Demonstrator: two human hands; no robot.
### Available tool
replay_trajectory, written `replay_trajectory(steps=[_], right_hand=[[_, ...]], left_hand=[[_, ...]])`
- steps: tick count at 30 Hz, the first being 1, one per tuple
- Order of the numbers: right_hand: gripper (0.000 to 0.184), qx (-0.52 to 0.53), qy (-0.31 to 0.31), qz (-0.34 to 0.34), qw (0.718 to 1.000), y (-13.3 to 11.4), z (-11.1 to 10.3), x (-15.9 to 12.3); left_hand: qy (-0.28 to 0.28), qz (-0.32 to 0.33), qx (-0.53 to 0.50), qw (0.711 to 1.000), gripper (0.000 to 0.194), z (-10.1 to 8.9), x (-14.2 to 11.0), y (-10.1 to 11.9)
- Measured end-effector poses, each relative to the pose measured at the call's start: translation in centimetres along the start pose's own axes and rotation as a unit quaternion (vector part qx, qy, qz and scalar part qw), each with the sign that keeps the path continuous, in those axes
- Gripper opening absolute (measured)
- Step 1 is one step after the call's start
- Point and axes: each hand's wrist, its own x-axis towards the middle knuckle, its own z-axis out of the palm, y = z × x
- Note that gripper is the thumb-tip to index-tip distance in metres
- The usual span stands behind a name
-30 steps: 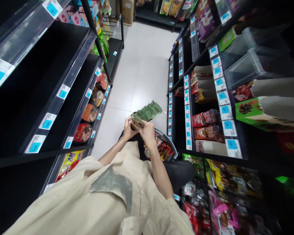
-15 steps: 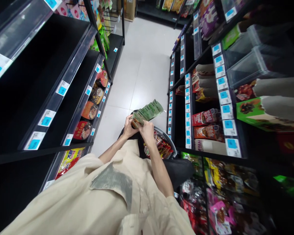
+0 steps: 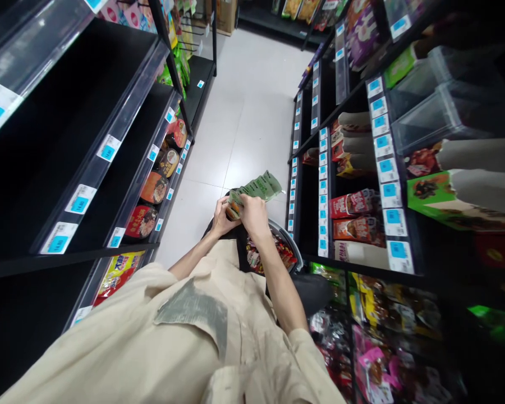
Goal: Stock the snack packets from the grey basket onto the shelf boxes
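Observation:
A row of overlapping green snack packets (image 3: 261, 186) is held in front of me over my lap, fanning out to the right. My left hand (image 3: 223, 217) is closed around its near left end, where a bit of orange shows. My right hand (image 3: 255, 215) lies over the near side of the packets with its fingers curled; the fingertips are partly hidden, so I cannot tell how firmly they grip. Just below and right of my right hand stands a round grey-rimmed basket (image 3: 295, 246) with many small red and multicoloured packets (image 3: 280, 256) in it.
Black shelves with price tags (image 3: 79, 198) flank me on the left, with bowls of instant food (image 3: 155, 187) low down. On the right, shelves hold red pouches (image 3: 350, 203), open display boxes (image 3: 431, 191) and bagged snacks (image 3: 374, 359). Pale floor tiles (image 3: 252, 112) run ahead.
My right hand has shifted slightly up and right along the green packets, and more of the orange bit shows. My left hand stays almost in place.

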Motion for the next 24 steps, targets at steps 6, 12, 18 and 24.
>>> replay_trajectory(steps=[6,12,18,24], right_hand=[[0.021,-0.035,-0.05,0.015,0.998,-0.8,1.4,0.6],[0.031,-0.054,-0.084,0.02,0.995,-1.7,2.5,0.7],[0.025,-0.024,-0.075,0.033,0.996,-0.5,2.7,0.9],[0.023,-0.027,-0.069,0.034,0.997,-0.5,3.1,0.6]], left_hand=[[0.017,0.004,-0.012,1.0,0.077,0.2,-0.2,-0.6],[0.022,-0.022,-0.028,0.999,0.072,0.6,-0.4,-1.3],[0.007,-0.008,-0.022,1.0,0.078,0.3,-0.2,-0.7],[0.022,-0.048,-0.034,0.998,0.065,0.4,-0.2,-0.8]])
